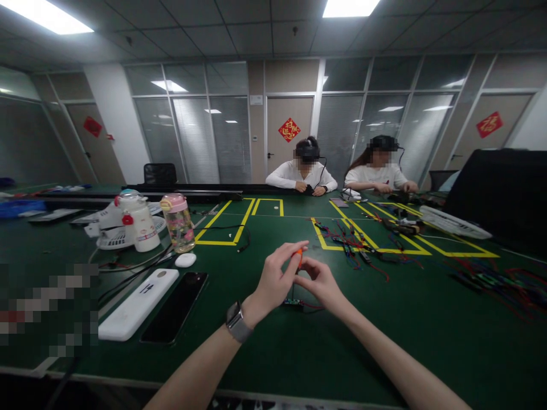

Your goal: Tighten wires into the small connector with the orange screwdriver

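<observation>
Fingertips of the left hand pinch the top of a small orange connector, thumb and forefinger closed narrowly on it above the green table. Just right of the connector, the right hand curls its fingers inward, the tips meeting close below the orange piece; whether they grip the connector itself or only the thin wire under it cannot be told. Directly beneath the connector, a small dark circuit board with red leads lies on the table, partly hidden between the two hands. A wristwatch sits on the left wrist, below and left of the connector.

Well left of the connector lie a black phone and, beside it, a white power bank. Up and left of the connector stand a clear bottle with a pink lid and a white bottle, with a small white oval case in front of them. Right of the connector and farther back, a tangle of coloured wires lies across yellow tape lines. Far beyond the connector, at the table's other side, two people in white tops sit with their hands on the table.
</observation>
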The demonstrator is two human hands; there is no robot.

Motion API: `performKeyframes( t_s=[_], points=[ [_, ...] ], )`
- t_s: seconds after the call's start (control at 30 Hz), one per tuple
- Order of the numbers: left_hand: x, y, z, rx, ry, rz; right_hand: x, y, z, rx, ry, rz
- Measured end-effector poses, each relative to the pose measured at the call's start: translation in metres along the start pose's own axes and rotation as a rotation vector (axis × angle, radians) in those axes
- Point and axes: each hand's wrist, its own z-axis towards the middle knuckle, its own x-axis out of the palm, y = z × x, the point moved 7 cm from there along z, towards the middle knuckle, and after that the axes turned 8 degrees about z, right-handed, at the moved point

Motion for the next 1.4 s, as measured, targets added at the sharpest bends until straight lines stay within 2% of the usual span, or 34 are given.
performKeyframes(
  t_s=[0.13,0.27,0.37,0.47,0.57,0.83,1.03,1.1,1.3,1.4],
  points=[
    [-0.003,0.002,0.0,0.004,-0.075,0.074,0.001,0.001,-0.004,-0.008,0.014,0.026],
    [-0.008,0.005,-0.001,-0.018,-0.14,0.148,0.004,0.005,-0.006,-0.039,-0.004,-0.048],
    [-0.009,0.001,-0.002,0.017,-0.136,0.152,0.003,0.009,-0.005,-0.062,-0.024,-0.1],
    [-0.007,-0.003,-0.003,0.051,-0.073,0.074,0.001,0.01,-0.004,-0.054,0.001,-0.117],
    [-0.003,0.0,-0.001,0.01,-0.006,-0.02,-0.002,0.009,-0.005,-0.032,0.011,-0.099],
    [-0.009,0.009,0.001,-0.059,-0.131,0.025,0.0,0.006,-0.005,-0.033,-0.013,-0.045],
    [0.004,0.007,0.0,-0.095,0.048,-0.148,-0.006,0.004,-0.004,-0.003,-0.024,-0.036],
    [0.005,0.008,0.0,-0.119,0.067,-0.205,-0.008,0.004,-0.005,-0.019,-0.027,-0.021],
    [-0.003,0.009,0.001,-0.096,-0.068,-0.09,-0.005,0.003,-0.007,-0.015,-0.049,-0.027],
    [-0.004,0.009,0.001,-0.086,-0.091,-0.057,-0.002,0.003,-0.007,-0.008,-0.055,-0.043]
  ],
)
